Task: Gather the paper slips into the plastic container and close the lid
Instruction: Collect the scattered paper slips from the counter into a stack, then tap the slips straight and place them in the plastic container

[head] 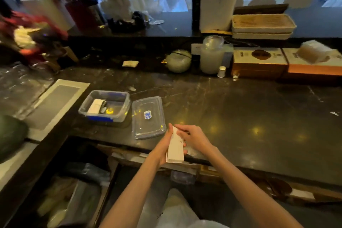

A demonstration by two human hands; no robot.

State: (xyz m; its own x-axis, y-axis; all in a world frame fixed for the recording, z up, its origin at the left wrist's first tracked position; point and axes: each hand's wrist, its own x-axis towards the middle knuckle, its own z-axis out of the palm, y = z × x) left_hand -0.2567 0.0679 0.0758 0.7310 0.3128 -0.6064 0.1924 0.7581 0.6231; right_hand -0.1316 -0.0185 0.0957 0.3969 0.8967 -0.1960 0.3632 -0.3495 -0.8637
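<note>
On the bench (231, 109) the plastic container (104, 106) sits left of its lid (148, 116) (they lie just beside each other). Near the front edge, right of the lid, both hands hold the paper slips (176, 147).

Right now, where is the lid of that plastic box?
The lid lies flat on the dark counter, just right of the open plastic box and just beyond the left hand.

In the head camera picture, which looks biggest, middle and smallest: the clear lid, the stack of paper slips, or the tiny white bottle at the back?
1. Clear lid
2. Stack of paper slips
3. White bottle

The bottle stands farther from the camera, so it looks smaller than it is.
</note>
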